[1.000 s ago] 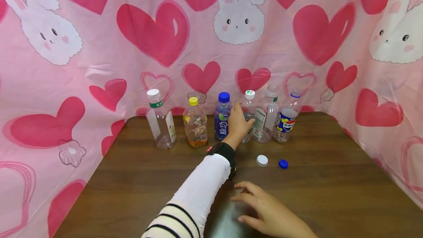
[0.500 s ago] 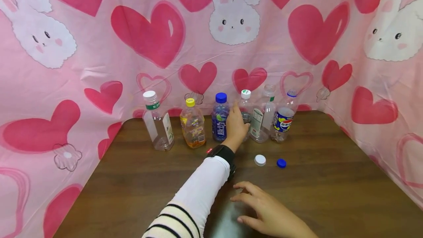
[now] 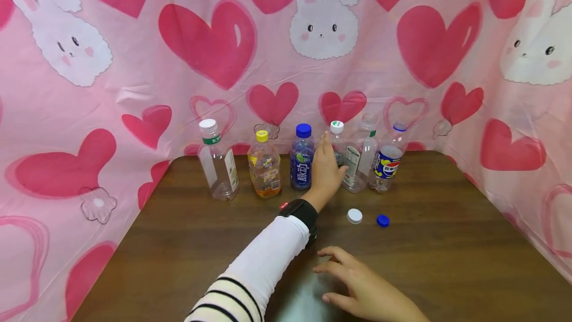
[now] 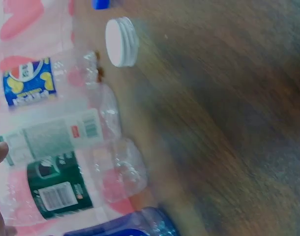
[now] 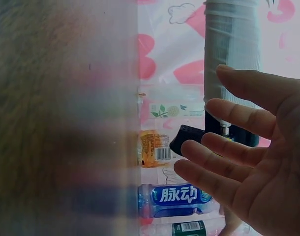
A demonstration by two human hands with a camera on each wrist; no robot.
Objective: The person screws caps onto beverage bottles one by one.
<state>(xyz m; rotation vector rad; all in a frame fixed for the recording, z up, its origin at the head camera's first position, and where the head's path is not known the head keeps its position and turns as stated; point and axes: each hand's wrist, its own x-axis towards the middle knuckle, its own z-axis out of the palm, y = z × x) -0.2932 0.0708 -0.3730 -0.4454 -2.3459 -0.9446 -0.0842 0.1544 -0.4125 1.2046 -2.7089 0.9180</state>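
My left hand (image 3: 328,169) reaches to the row of bottles, fingers straight and upright, thumb out to the right. It stands in front of the clear bottle with a white cap (image 3: 337,127), hiding much of it. In the left wrist view this bottle's dark green label (image 4: 59,184) shows, with no fingers wrapped round it. Just left of the hand stands a blue-capped drink bottle (image 3: 301,163). My right hand (image 3: 359,284) hovers low at the front, fingers spread and loosely bent; in the right wrist view its palm (image 5: 268,182) holds nothing.
Further left are an orange-tinted bottle with yellow cap (image 3: 264,173) and a tall white-capped bottle (image 3: 218,170). To the right stand an uncapped clear bottle (image 3: 364,158) and a Pepsi bottle (image 3: 388,163). A white cap (image 3: 354,216) and blue cap (image 3: 383,221) lie loose on the table.
My left hand has shifted slightly right, across the green-labelled bottle, and its fingers look straighter. My right hand has stayed in place. The bottles and loose caps stand as before.
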